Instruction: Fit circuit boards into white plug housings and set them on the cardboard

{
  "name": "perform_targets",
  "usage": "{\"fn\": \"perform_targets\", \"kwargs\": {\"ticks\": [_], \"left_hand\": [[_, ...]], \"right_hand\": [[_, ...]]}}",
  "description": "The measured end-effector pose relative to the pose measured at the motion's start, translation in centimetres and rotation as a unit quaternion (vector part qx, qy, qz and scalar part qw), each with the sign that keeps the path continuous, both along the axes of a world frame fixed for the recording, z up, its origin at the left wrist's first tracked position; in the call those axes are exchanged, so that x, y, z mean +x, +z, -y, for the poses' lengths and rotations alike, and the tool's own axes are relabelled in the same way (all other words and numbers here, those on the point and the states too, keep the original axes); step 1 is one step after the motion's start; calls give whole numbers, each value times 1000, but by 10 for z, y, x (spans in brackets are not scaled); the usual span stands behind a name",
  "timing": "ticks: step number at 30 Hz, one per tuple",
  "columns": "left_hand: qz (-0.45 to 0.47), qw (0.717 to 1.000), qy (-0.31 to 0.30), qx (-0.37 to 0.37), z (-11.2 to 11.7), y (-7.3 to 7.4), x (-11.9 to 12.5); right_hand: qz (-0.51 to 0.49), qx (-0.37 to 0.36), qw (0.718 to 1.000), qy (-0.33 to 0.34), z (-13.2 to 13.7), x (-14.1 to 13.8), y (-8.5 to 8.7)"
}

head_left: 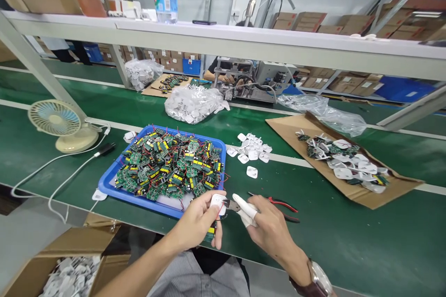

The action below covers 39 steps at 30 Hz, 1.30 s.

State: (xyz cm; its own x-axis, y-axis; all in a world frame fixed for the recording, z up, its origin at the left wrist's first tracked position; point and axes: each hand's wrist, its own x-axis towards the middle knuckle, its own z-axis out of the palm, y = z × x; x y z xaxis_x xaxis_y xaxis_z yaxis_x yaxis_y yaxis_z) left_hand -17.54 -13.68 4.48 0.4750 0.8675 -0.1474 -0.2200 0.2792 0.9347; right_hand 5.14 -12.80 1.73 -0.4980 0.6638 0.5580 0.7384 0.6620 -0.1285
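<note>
My left hand (198,225) is closed around a white plug shell (217,202) with a small circuit board (210,233) hanging beneath it on red wires. My right hand (270,229), with a white cot on the forefinger, grips red-handled cutters (278,205) whose tip meets the shell. Just beyond my hands lies a blue tray (106,184) heaped with green circuit boards (170,164). Several loose white plug shells (251,151) lie on the green belt to the tray's right.
A small desk fan (61,125) and its white cables sit at left. A cardboard sheet (369,195) holds more shells and boards at right. Bags of shells (191,102), a machine (251,81) and another person's hands lie across the belt. An open box of shells (69,276) stands lower left.
</note>
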Motion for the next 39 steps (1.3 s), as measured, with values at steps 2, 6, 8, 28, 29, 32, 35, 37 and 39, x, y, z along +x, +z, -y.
{"fn": "perform_targets", "kwargs": {"ticks": [2,6,8,28,29,32,35,37,39], "left_hand": [[-3,1000,6,1,2,-2,2],[1,1000,26,5,3,-6,5],[15,998,51,14,-1,-4,6],[-536,603,-60,588,-31,-47,-19],[-545,588,-63,594,-30,-46,-22],[-570,542,-72,613,-27,-45,-38],[-595,507,-80,618,-26,-44,-55],[-604,501,-83,614,-25,-40,-64],[-604,508,-87,607,-25,-33,-67]], "right_hand": [[-25,-37,999,17,0,3,-2],[-108,-183,976,56,7,1,-5],[-165,-281,942,80,15,-5,-7],[-55,6,931,-361,58,166,-62],[-31,22,927,-374,62,179,-66],[3,42,915,-401,71,206,-78],[-14,24,909,-415,73,219,-93],[-31,16,905,-424,73,221,-103],[-42,21,900,-432,73,222,-112]]}}
